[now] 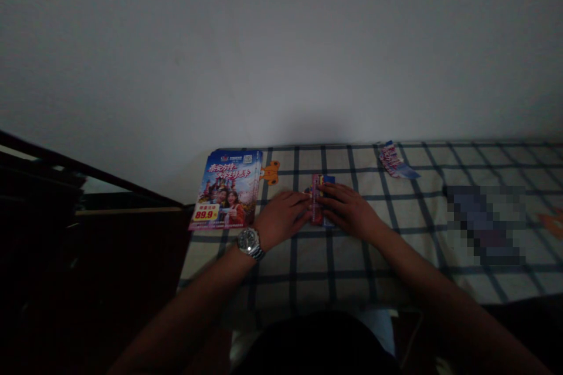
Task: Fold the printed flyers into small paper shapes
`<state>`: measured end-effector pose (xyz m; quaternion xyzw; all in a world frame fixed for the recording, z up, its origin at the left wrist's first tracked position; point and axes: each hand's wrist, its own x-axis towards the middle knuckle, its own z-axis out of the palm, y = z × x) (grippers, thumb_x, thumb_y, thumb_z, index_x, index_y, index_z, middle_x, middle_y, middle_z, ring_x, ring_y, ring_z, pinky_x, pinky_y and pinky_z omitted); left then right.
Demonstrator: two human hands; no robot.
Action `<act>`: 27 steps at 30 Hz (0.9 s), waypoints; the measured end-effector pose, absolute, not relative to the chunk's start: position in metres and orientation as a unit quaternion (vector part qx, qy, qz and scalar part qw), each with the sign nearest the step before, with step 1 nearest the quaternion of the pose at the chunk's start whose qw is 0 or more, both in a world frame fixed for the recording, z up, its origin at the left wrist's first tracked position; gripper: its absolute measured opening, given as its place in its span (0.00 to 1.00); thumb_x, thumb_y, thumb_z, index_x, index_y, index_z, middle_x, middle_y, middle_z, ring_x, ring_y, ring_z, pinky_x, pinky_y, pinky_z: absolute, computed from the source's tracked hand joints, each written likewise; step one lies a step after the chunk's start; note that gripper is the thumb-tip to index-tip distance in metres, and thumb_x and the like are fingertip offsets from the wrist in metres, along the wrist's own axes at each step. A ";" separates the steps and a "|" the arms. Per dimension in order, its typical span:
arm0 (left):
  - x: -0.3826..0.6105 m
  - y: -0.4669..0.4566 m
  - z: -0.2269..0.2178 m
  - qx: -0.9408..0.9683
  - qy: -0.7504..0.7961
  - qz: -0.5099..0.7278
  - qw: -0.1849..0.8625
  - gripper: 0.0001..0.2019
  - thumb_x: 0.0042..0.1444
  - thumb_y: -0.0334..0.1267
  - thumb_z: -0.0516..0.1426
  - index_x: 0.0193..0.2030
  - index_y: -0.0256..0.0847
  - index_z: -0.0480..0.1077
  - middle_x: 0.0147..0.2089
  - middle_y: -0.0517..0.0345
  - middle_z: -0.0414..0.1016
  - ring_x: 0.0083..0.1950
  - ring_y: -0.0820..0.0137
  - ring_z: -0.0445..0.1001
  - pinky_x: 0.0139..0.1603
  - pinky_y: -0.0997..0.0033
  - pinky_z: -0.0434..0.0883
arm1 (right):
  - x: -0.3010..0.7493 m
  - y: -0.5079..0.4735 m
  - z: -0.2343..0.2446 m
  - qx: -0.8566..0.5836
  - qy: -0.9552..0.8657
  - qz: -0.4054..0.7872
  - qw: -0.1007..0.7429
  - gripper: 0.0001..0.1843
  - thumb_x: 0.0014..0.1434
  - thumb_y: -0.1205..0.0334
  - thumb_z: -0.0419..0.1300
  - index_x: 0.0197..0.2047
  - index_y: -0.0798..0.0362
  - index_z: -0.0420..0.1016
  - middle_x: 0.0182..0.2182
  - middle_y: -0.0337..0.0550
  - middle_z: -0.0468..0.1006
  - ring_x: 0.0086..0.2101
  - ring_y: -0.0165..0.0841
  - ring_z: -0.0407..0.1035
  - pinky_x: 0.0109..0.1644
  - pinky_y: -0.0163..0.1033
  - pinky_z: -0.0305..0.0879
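A colourful flyer (pixel 315 208), folded into a narrow upright strip, lies on the checked cloth in front of me with blue and pink print showing. From the left, the fingertips of my left hand (pixel 284 217), which wears a metal watch (pixel 250 242) at the wrist, hold its edge. The fingers of my right hand (pixel 349 209) press on its right part. Both thumbs are hard to make out in the dim light. To the left of my left hand is a stack of flat flyers (pixel 229 190), blue at the top with a yellow price box.
A checked cloth (pixel 281 272) covers the surface, which meets a pale wall (pixel 281 53). Toward the back right lies a small fanned pile of folded flyers (pixel 394 161). A blurred-out dark object (pixel 484 225) rests at the right. A dark rail (pixel 101 170) runs along the left.
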<state>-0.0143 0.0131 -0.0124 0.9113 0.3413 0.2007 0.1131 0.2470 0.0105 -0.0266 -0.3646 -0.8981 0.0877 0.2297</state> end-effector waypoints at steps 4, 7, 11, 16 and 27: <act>-0.015 0.012 -0.014 0.911 0.340 0.204 0.114 0.15 0.70 0.41 0.53 0.58 0.40 0.73 0.58 0.51 0.76 0.56 0.61 0.74 0.61 0.55 0.71 | 0.247 0.009 -0.027 -0.367 -0.898 0.083 0.230 0.20 0.68 0.58 0.60 0.62 0.46 0.74 0.64 0.49 0.72 0.65 0.46 0.64 0.67 0.60 0.65; -0.015 0.012 -0.014 0.911 0.336 0.205 0.119 0.15 0.70 0.42 0.53 0.58 0.40 0.73 0.58 0.50 0.76 0.57 0.61 0.73 0.61 0.54 0.71 | 0.247 0.009 -0.027 -0.369 -0.899 0.080 0.222 0.21 0.69 0.57 0.59 0.63 0.46 0.73 0.65 0.49 0.71 0.66 0.47 0.63 0.67 0.60 0.64; -0.016 0.013 -0.013 0.913 0.332 0.204 0.121 0.15 0.70 0.42 0.53 0.59 0.42 0.72 0.59 0.50 0.74 0.57 0.61 0.73 0.60 0.53 0.71 | 0.247 0.010 -0.027 -0.367 -0.901 0.081 0.218 0.22 0.69 0.57 0.59 0.65 0.46 0.71 0.65 0.49 0.70 0.66 0.46 0.63 0.68 0.60 0.63; -0.012 0.012 -0.010 0.916 0.340 0.187 0.101 0.14 0.70 0.41 0.54 0.57 0.41 0.72 0.60 0.49 0.72 0.56 0.60 0.72 0.60 0.54 0.72 | 0.248 0.010 -0.029 -0.370 -0.900 0.084 0.215 0.23 0.69 0.57 0.59 0.66 0.44 0.70 0.66 0.48 0.70 0.66 0.47 0.62 0.67 0.60 0.63; -0.009 0.010 -0.011 0.914 0.363 0.167 0.074 0.14 0.70 0.34 0.53 0.59 0.38 0.71 0.59 0.51 0.73 0.53 0.62 0.71 0.58 0.57 0.74 | 0.251 0.009 -0.029 -0.378 -0.889 0.091 0.243 0.18 0.68 0.58 0.59 0.60 0.47 0.76 0.61 0.52 0.73 0.62 0.47 0.66 0.64 0.58 0.68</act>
